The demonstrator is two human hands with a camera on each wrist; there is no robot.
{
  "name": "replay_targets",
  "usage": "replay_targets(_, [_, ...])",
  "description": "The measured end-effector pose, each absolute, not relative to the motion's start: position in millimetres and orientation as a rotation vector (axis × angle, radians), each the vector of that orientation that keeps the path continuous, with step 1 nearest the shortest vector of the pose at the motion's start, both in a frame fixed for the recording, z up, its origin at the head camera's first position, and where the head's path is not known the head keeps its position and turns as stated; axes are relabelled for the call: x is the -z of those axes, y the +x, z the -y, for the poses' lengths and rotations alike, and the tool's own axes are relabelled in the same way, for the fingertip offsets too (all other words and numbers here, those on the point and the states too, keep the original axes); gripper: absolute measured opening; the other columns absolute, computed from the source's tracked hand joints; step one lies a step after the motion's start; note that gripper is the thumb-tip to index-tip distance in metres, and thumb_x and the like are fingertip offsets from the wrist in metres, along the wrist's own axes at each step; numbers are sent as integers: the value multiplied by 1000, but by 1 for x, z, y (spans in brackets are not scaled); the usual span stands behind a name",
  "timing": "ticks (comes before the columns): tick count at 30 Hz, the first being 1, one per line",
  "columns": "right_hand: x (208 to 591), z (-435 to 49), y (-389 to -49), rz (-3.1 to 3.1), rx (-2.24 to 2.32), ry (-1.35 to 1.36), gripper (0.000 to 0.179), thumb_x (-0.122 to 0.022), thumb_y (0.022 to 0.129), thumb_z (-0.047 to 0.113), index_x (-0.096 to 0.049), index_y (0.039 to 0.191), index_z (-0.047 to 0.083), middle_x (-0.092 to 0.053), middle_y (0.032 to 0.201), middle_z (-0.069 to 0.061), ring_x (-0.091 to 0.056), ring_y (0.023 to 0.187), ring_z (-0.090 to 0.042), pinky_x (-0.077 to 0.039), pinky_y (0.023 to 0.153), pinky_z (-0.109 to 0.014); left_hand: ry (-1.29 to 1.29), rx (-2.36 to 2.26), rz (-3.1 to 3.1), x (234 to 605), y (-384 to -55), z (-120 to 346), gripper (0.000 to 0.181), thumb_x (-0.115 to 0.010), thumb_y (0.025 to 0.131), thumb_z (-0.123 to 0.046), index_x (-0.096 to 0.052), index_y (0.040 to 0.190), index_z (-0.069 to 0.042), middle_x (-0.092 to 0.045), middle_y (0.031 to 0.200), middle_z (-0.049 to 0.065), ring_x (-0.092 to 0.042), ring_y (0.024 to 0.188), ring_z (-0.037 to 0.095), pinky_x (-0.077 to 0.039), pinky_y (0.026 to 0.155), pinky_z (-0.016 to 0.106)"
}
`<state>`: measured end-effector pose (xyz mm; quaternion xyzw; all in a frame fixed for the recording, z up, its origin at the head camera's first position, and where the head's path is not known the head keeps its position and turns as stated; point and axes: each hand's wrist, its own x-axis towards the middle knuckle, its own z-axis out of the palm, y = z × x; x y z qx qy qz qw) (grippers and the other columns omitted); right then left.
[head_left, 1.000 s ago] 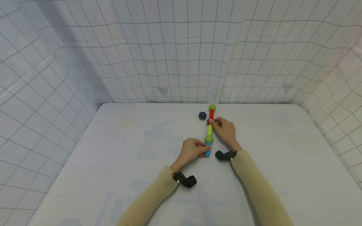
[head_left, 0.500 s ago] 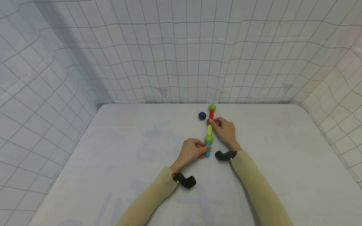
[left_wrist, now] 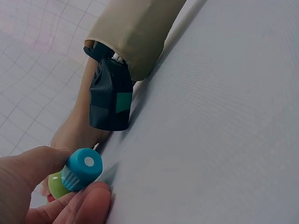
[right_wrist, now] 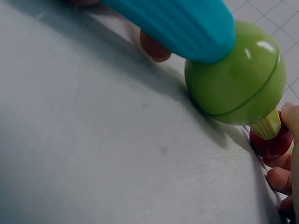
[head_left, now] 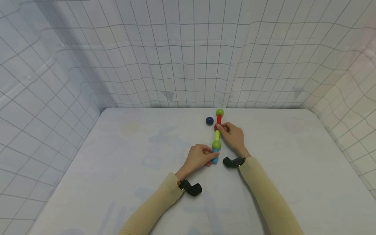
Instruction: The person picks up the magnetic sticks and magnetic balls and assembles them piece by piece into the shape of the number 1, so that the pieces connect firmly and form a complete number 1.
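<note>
A chain of toy rods and balls runs away from me on the table. From the near end it goes blue rod (head_left: 215, 160), green ball (head_left: 216, 145), yellow rod (head_left: 217, 135), dark red ball (head_left: 216, 127), red rod (head_left: 219, 119) and a second green ball (head_left: 220, 112). My left hand (head_left: 198, 156) pinches the blue rod between thumb and fingers; in the left wrist view the rod's round end (left_wrist: 88, 161) faces the camera. My right hand (head_left: 233, 136) grips the dark red ball, partly covering it. In the right wrist view the blue rod meets the nearer green ball (right_wrist: 238, 74).
A loose dark blue ball (head_left: 209, 120) lies just left of the chain's far part. Behind the white table (head_left: 117, 156) hangs a white curtain (head_left: 188, 58) with a dark grid, which also closes in both sides.
Both hands keep their holds on the chain, almost still. The whole scene shifts very slightly in the head view.
</note>
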<state>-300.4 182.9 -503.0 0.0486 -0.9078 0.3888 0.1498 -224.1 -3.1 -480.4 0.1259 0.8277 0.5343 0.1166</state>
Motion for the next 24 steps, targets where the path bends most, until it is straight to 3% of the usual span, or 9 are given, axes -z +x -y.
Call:
replay_targets(13, [502,-183,-301,2631,-1114,109,47,-51,92,56,-68,99,13,-58,71,0,-47,62,-20,-30,69,-35,366,-1597,-2337,481,-230,15,31,-68,88,-35,-68,89,-4,-65,65,3,-62,48,18,-52,46,31])
replay_targets(24, [503,-182,-300,2623,-1086,109,47,-52,92,55,-68,99,11,-56,71,0,-45,62,-19,-29,66,-34,342,-1610,-2633,480,-257,20,21,-66,90,-27,-66,86,-6,-60,58,1,-55,43,12,-45,43,25])
